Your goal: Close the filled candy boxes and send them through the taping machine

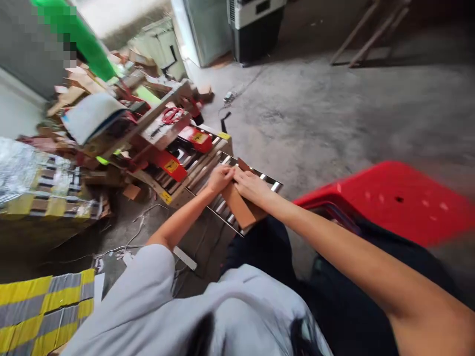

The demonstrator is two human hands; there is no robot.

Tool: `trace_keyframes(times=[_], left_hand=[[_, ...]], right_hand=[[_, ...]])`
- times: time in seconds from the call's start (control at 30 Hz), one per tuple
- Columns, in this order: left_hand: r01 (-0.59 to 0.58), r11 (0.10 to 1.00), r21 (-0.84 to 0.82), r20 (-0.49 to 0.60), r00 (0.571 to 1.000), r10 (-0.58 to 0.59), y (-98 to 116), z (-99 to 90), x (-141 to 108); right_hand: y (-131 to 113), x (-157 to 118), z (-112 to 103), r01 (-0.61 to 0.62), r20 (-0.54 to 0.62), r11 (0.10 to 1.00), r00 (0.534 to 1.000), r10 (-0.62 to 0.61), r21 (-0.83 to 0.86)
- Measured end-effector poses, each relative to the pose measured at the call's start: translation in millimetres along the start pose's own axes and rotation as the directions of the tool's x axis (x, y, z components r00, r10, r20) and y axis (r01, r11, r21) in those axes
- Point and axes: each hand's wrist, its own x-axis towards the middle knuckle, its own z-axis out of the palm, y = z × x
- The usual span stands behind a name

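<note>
A small brown cardboard box (240, 208) lies on the short metal roller conveyor (229, 215) in front of my body. My left hand (220, 179) has its fingers curled at the box's far left corner. Close beside it, my right hand (249, 186) bends over the top of the box and grips it, with its fingertips near those of my left hand. The undersides of both hands are hidden. Beyond them the rollers lead up to a box-taping machine (174, 148) with red side guides and yellow labels.
Loose cardboard scraps (74, 94) pile up behind the machine. To the right stands a red plastic stool (401, 202). Stacks wrapped in yellow and grey tape (48, 306) stand at the left. Cables (141, 222) trail over the floor; an air cooler (256, 29) is at the back.
</note>
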Motion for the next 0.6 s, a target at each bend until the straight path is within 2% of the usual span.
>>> trace_keyframes(times=[0.03, 0.1, 0.13, 0.2, 0.27, 0.33, 0.4, 0.47, 0.5, 0.53, 0.57, 0.6], left_hand=[[-0.002, 1.0, 0.011, -0.016, 1.0, 0.002, -2, 0.7, 1], [-0.005, 0.996, 0.086, -0.077, 0.997, 0.012, -6, 2.5, 3], [0.009, 0.991, 0.137, -0.113, 0.994, 0.007, -7, 3.4, 3], [0.075, 0.972, 0.221, -0.163, 0.986, -0.039, -8, 4.8, 3], [0.156, 0.955, 0.254, -0.194, 0.975, -0.108, -8, 5.2, 4], [0.183, 0.956, 0.232, -0.237, 0.963, -0.127, -8, 4.1, 6], [0.156, 0.969, 0.19, -0.334, 0.939, -0.086, -5, 2.4, 5], [0.072, 0.975, 0.211, -0.41, 0.912, 0.022, 7, 2.5, -7], [0.009, 0.97, 0.244, -0.382, 0.92, 0.087, 16, 4.1, -19], [-0.067, 0.957, 0.283, -0.289, 0.945, 0.152, 25, 6.9, -33], [-0.154, 0.935, 0.319, -0.143, 0.968, 0.208, 36, 10.9, -50], [-0.238, 0.907, 0.347, 0.031, 0.97, 0.243, 45, 16.1, -68]], right_hand=[[3, -2, -4, -0.001, -0.026, 1.0, 1.0, 0.002, 0.025], [9, -11, -14, -0.017, -0.151, 0.995, 0.988, 0.031, 0.093], [10, -17, -17, -0.058, -0.229, 0.989, 0.969, 0.089, 0.139], [3, -34, -18, -0.221, -0.315, 0.94, 0.901, 0.298, 0.259], [-20, -52, -8, -0.371, -0.25, 0.855, 0.845, 0.473, 0.364], [-51, -65, 11, -0.441, -0.133, 0.81, 0.843, 0.522, 0.387], [-78, -72, 29, -0.461, -0.096, 0.802, 0.843, 0.529, 0.379], [-89, -73, 40, -0.445, -0.12, 0.787, 0.835, 0.537, 0.427], [-87, -74, 42, -0.412, -0.13, 0.775, 0.84, 0.527, 0.48], [-81, -75, 42, -0.366, -0.137, 0.762, 0.852, 0.505, 0.534], [-71, -78, 41, -0.311, -0.141, 0.756, 0.873, 0.467, 0.575], [-61, -83, 40, -0.248, -0.145, 0.749, 0.897, 0.417, 0.614]])
